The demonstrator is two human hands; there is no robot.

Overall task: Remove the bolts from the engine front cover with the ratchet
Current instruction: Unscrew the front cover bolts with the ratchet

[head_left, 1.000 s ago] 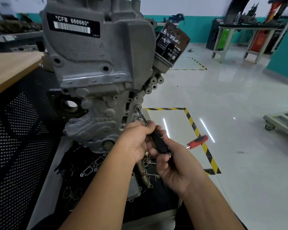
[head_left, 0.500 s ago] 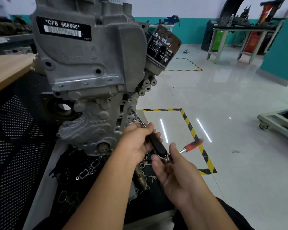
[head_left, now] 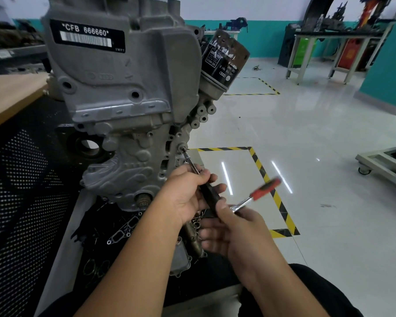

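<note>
Two hands on one tool | left hand (head_left: 188, 197) curled around the black extension (head_left: 209, 196); its tip sits on a bolt (head_left: 182, 148) at the front cover's (head_left: 124, 143) right edge | right hand (head_left: 236, 229) pinches the ratchet (head_left: 257, 196) head; red handle points far right, blurred

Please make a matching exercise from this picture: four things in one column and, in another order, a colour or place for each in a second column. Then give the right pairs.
Things:
1. ratchet handle grip
2. oil filter
3. left hand
4. floor tape

Colour or place:
A. yellow and black stripes
B. red
C. wrapped around the black extension bar below the bolt
D. black can at the upper right of the engine front cover

Pairs: 1-B, 2-D, 3-C, 4-A
</note>
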